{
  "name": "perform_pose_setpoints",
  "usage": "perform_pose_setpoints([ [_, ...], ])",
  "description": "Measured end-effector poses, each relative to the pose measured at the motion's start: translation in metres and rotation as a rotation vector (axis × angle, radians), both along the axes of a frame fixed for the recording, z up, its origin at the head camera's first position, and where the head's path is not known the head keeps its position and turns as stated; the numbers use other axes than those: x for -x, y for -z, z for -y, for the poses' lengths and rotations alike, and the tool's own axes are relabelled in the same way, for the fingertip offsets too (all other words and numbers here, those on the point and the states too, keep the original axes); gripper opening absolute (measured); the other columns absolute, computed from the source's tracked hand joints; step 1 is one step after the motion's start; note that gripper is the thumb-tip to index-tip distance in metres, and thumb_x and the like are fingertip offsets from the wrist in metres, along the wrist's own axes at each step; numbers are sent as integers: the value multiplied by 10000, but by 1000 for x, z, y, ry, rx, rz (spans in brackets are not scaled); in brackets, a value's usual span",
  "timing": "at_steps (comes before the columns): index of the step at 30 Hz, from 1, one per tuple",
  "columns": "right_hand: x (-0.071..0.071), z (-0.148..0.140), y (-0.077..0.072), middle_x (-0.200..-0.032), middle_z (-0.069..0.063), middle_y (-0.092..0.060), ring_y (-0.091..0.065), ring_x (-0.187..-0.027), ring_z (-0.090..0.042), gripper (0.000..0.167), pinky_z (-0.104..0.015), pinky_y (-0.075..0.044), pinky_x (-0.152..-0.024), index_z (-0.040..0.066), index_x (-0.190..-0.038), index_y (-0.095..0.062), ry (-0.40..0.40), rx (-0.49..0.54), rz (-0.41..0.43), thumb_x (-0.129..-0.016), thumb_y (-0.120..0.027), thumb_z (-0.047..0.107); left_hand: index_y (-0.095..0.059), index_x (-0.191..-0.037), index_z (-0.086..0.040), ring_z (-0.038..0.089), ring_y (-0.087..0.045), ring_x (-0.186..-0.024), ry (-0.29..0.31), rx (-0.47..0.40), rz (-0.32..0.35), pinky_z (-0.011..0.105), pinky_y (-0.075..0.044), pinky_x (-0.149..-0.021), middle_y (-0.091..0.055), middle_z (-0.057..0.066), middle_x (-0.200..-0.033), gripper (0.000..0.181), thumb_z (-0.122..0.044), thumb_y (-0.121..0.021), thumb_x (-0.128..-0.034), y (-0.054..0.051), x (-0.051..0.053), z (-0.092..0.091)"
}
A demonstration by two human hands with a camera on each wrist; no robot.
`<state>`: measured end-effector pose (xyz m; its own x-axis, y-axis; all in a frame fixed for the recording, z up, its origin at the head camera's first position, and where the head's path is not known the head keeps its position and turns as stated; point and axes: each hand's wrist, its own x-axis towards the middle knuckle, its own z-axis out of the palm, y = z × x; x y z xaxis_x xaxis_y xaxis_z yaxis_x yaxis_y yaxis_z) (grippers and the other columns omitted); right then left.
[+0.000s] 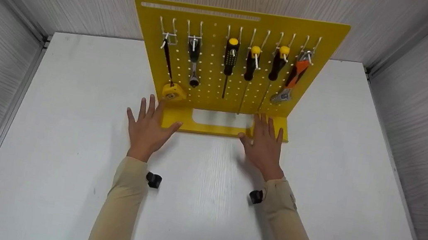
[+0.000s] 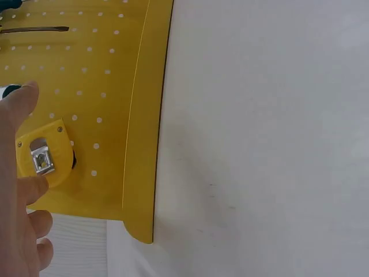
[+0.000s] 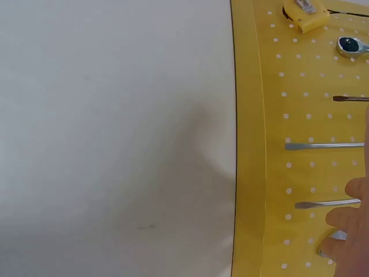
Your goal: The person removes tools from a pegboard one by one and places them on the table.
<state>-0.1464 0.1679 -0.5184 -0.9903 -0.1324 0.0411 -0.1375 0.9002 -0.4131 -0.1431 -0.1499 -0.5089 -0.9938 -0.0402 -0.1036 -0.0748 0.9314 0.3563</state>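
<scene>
From my end of the feed I can read no text, label, brand, number or sign in any of the three views. The yellow marks on the thick black screwdriver are too small for me to make out (letters or plain dots, I can't tell which). I find nothing legible on the tape measure, the orange-and-black wrench or the yellow pegboard either
</scene>
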Motion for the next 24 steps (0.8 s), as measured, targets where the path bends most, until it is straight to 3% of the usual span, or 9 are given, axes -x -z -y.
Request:
perform_pose_setpoints([
  [3,-1,4,-1,-1601,-135,-224,-168,-1486,-349,821,-623,-41,-1158,116,-1539,-224,-3,24,-7,-930,-416,632,-127,-1560,-231,305,7,-1515,-5,-3,-7,606,111,-1155,-22,75,-1635,921,-778,-348,-852,-3,0,3],
  [10,-4,14,-9,-1601,-126,-227,-179,-1484,-343,1101,-611,-60,-1163,125,-1541,-225,-11,69,-2,-747,-90,876,-113,-1560,-203,313,-12,-1513,-8,-16,-14,618,88,-1155,-20,93,-1632,944,-775,-363,-852,-10,0,7],
  [15,-4,20,-12,-1594,-127,-249,-197,-1479,-342,1008,-592,-92,-1168,113,-1538,-227,-35,94,-2,-822,-185,820,-121,-1561,-196,317,-39,-1511,-15,-34,-24,609,56,-1167,-38,113,-1630,942,-767,-371,-854,-18,4,9],
  [19,-2,27,-13,-1587,-119,-271,-223,-1470,-337,889,-578,-117,-1168,112,-1527,-253,-45,131,-1,-894,-306,734,-178,-1555,-176,340,-137,-1496,-27,-66,-61,603,-42,-1178,-120,160,-1618,919,-727,-429,-863,-25,8,10],
  [24,2,36,-16,-1573,-107,-306,-264,-1458,-313,999,-577,-166,-1152,111,-1504,-307,-57,180,-10,-818,-198,828,-259,-1532,-155,379,-319,-1420,-50,-110,-134,582,-203,-1157,-263,195,-1573,887,-679,-503,-860,-34,12,9],
])
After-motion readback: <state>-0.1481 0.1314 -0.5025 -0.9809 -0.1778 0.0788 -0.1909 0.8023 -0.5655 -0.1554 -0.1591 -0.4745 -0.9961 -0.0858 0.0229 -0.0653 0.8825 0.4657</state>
